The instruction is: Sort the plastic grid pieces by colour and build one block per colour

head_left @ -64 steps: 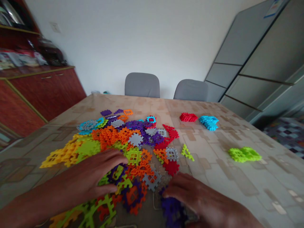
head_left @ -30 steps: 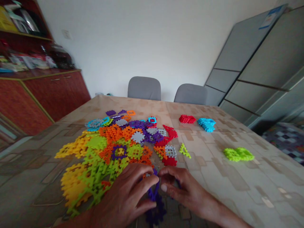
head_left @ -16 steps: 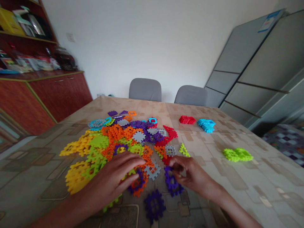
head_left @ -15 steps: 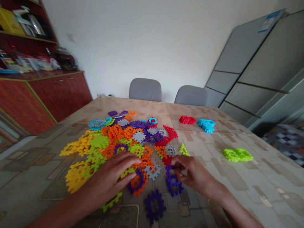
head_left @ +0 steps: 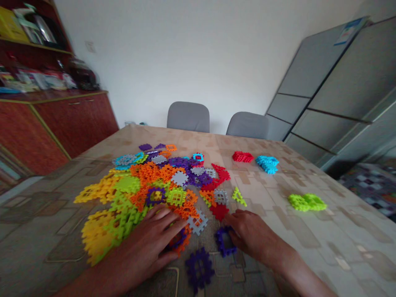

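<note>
My right hand (head_left: 252, 231) has its thumb and fingers closed at the right edge of a purple interlocking square (head_left: 220, 241) with an open middle. A purple windowed square (head_left: 199, 268) lies flat nearer to me. My left hand (head_left: 161, 235) is spread over the front of the piled plastic pieces, fingers apart. Partly beneath its fingers are an orange piece (head_left: 185, 244) and a purple one. Just beyond my hands are a grey windowed square (head_left: 197, 222) and a red piece (head_left: 219, 212).
The mixed pile includes yellow pieces (head_left: 97, 233), orange ones (head_left: 148, 173) and purple ones. To the right stand separate groups: red (head_left: 243, 156), blue (head_left: 267, 163) and lime green (head_left: 307, 202). A green triangle (head_left: 239, 196) lies between. Two grey chairs (head_left: 188, 116) are at the far edge.
My right hand's purple piece, earlier extending beyond the near purple square, now shows as one square outline there. My left hand has shifted slightly towards me and right, covering the purple-and-orange pieces.
</note>
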A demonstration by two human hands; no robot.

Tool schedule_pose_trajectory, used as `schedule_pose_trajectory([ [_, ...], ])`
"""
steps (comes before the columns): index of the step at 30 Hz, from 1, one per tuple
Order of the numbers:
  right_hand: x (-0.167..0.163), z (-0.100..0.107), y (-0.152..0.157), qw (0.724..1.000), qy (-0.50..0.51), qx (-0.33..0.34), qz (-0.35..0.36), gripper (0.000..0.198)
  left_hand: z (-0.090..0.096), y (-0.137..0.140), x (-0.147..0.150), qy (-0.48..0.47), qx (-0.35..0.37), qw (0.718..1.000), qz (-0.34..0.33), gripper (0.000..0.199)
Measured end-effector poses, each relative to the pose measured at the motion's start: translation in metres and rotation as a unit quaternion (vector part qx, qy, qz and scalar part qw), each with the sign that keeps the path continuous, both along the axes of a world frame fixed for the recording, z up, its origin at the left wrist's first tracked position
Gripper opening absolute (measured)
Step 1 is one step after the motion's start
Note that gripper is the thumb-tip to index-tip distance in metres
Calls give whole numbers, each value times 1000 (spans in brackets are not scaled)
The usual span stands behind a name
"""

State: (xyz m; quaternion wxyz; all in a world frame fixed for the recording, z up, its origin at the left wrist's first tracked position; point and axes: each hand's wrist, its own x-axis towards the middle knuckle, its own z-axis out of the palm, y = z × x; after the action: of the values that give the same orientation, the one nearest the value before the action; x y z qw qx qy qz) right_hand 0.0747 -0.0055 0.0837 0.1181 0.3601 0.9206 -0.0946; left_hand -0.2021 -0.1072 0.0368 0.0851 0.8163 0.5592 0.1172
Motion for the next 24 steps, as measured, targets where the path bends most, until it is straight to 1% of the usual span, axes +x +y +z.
schedule_pose_trajectory([
  [4,0,4,1,1000,-8,-7,-5,25,1,0,0,-20,-14,1000,1,72],
  [7,3,3,3,1000,7,9,-18,19,0,-2,1,-50,-12,999,-11,78],
  [10,6,0,6,998,51,19,-20,17,2,-5,5,-91,-24,995,-16,85],
  [15,13,-7,11,992,126,15,-10,18,4,-9,17,-171,-55,983,24,86],
  [18,19,-9,17,987,157,29,-20,22,3,-5,30,-220,-83,971,37,92],
  [20,24,-9,23,984,169,44,-39,26,2,4,42,-240,-97,966,31,97],
  [24,33,-9,33,980,173,65,-80,32,1,27,75,-238,-97,966,5,98],
])
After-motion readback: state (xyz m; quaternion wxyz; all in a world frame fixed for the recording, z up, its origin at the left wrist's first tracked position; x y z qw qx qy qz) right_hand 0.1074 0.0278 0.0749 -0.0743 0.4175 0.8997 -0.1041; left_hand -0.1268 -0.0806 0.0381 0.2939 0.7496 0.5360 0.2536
